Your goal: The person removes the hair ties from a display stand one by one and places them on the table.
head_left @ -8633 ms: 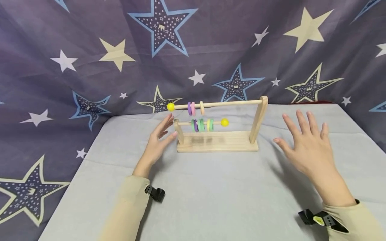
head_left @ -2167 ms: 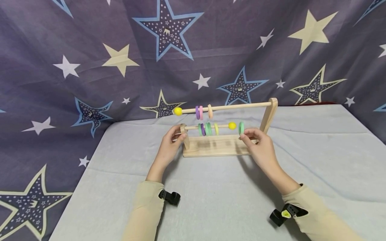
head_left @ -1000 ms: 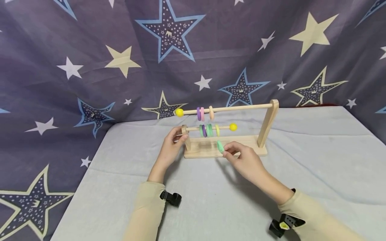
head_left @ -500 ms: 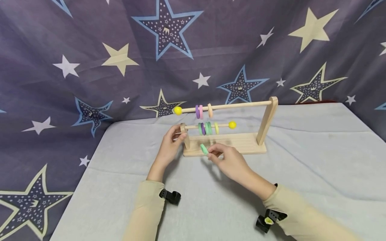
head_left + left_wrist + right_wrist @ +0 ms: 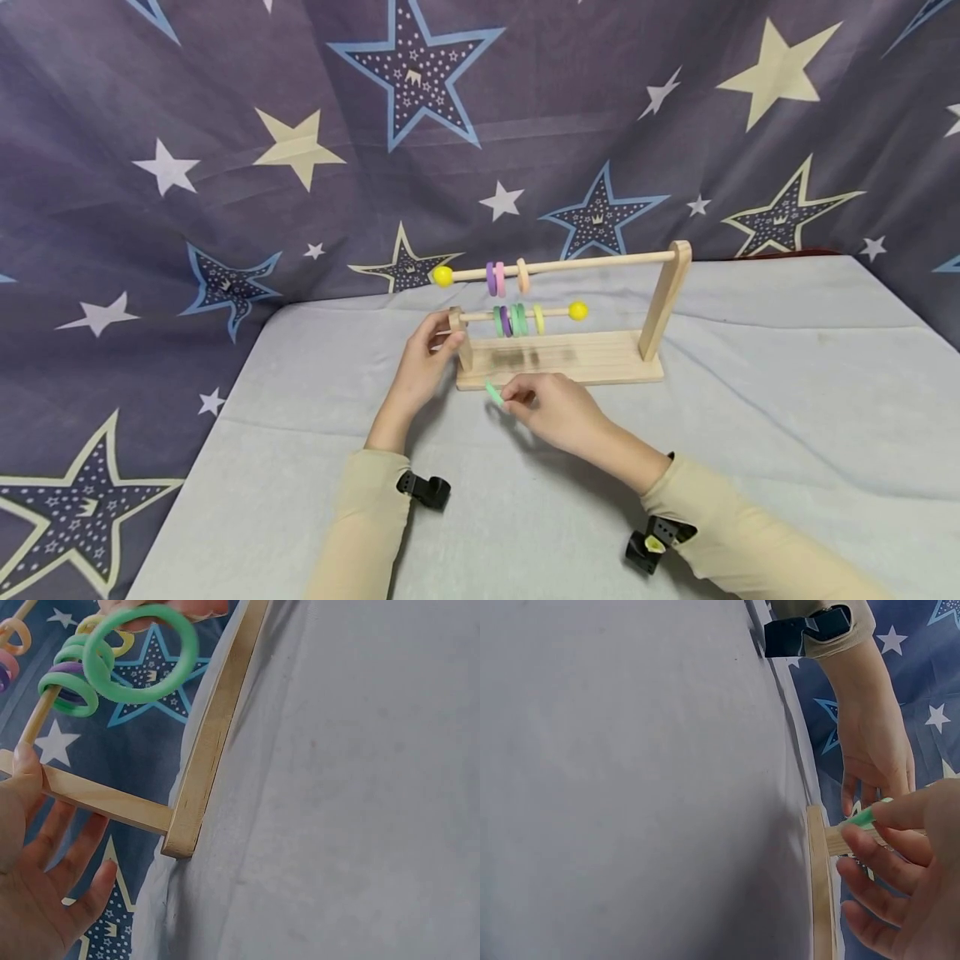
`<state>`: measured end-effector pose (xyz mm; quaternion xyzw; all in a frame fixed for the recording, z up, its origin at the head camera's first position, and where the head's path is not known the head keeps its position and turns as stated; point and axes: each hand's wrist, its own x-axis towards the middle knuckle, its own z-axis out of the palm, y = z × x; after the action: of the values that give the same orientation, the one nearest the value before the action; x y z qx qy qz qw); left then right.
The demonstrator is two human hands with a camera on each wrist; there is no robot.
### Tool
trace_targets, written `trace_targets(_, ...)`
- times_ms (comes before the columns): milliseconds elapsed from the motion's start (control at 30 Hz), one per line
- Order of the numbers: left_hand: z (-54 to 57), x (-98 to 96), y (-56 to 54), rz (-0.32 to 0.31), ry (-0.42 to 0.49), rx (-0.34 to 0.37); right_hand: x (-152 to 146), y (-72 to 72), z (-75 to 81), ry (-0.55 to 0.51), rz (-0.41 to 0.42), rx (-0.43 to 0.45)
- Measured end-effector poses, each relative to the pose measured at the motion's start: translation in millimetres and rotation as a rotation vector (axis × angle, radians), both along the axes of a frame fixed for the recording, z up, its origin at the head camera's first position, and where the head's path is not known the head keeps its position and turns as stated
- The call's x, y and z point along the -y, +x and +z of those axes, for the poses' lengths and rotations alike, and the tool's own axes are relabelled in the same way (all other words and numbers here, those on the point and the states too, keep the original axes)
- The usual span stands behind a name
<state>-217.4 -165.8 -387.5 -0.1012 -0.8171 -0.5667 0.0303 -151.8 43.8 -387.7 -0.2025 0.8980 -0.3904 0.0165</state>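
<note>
A wooden ring stand (image 5: 600, 358) with two rods is on the cloth-covered table. My left hand (image 5: 422, 367) grips its short left post (image 5: 105, 799), thumb on one side and fingers on the other. My right hand (image 5: 558, 410) pinches a green ring (image 5: 493, 393) by its edge, in front of the base and apart from both rods. The left wrist view shows this green ring (image 5: 142, 695) nearly face on. Several green, purple and yellow rings hang on the lower rod (image 5: 557, 312). Purple, pink and peach rings (image 5: 522, 276) hang on the upper rod (image 5: 600, 262).
Yellow balls cap the upper rod's left end (image 5: 442, 276) and the lower rod's right end (image 5: 577, 311). A tall post (image 5: 664, 304) stands at the right of the base. Behind the table hangs a dark star-patterned curtain (image 5: 225, 100).
The right hand took a green ring off the lower rod's right end, then carried it left and down to the front of the base. The left hand came to hold the short post.
</note>
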Motion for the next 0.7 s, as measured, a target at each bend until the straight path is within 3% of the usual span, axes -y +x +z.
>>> trace_targets(200, -5.0, 1.9, -1.3, 0.000, 0.006, -0.023, -1, -0.5, -3.0, 0.061, 0.037, -0.030)
trace_targets(700, -3.8, 0.9, -0.2, -0.007, -0.005, -0.038, 5, -10.9, -8.9, 0.108, 0.123, -0.033)
